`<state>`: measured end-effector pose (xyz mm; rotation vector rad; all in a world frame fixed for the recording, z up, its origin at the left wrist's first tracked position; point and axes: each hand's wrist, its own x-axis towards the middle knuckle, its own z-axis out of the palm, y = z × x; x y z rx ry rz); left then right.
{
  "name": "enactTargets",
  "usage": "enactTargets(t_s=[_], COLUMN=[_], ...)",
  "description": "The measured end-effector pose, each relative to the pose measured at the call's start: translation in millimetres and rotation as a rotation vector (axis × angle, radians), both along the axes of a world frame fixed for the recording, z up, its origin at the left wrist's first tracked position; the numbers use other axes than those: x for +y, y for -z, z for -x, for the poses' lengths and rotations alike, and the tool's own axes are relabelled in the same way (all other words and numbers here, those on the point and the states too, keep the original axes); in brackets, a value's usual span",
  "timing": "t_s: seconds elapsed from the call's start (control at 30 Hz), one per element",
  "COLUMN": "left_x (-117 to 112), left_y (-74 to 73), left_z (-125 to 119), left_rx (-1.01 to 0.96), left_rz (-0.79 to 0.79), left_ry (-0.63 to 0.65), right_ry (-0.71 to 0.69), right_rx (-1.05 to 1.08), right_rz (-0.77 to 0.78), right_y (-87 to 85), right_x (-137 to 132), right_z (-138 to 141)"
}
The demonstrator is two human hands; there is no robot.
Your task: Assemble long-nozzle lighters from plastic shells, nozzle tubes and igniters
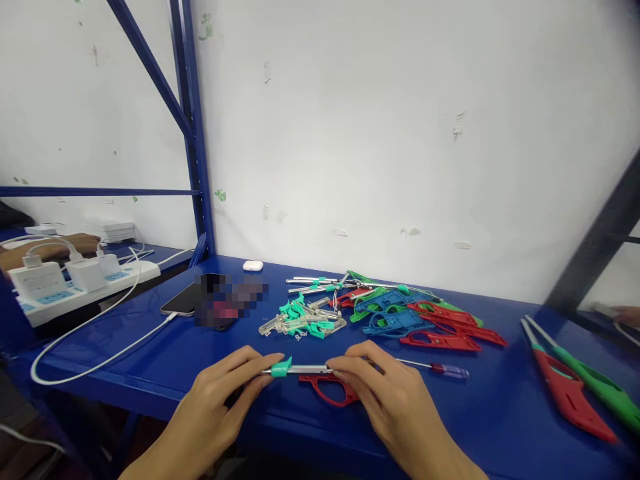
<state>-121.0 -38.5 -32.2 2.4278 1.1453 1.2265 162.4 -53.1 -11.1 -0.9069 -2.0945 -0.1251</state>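
Observation:
Over the table's front part, both hands pinch one slim lighter insert (307,369), a clear and silvery piece with a teal trigger near its left end. My left hand (225,387) closes thumb and fingers on the left end, beside the trigger. The right end is between the fingertips of my right hand (383,383), which hide that tip. Just below the insert, a red lighter shell half (330,393) with a finger loop lies partly behind my right hand. A screwdriver (450,371) with a purple clear handle lies right of that hand.
Teal triggers and clear tanks (303,317) lie piled mid-table. Behind are metal rods (313,283); beside them, blue shell halves (395,320) and red shell halves (450,340). Whole lighters (570,393) lie right. Left are a charging phone (185,300), white cable (135,363) and power strip (90,293).

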Motion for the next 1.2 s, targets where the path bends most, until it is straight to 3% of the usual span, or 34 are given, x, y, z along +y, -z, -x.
enactTargets(t_s=[0.13, 0.47, 0.6, 0.7, 1.2], left_x=[-0.1, -0.1, -3.8, -4.8, -2.1], left_y=[2.4, 2.7, -2.7, -6.7, -5.8], left_z=[-0.7, -0.9, -0.4, -0.9, -3.0], left_rx=[0.026, 0.085, 0.037, 0.036, 0.052], left_rz=[-0.01, -0.072, 0.013, 0.08, -0.025], left_ry=[-0.014, -0.005, -0.04, 0.005, 0.029], right_ry=[-0.009, 0.02, 0.032, 0.032, 0.031], right_rx=[-0.007, -0.056, -0.076, -0.081, -0.075], right_rz=[-0.065, -0.054, -0.041, -0.03, -0.039], right_y=[-0.4, 1.5, 4.8, 6.0, 0.1], right_x=[0.1, -0.5, -0.2, -0.4, -4.0], right_z=[-0.3, -0.5, -1.3, -1.7, 1.2])
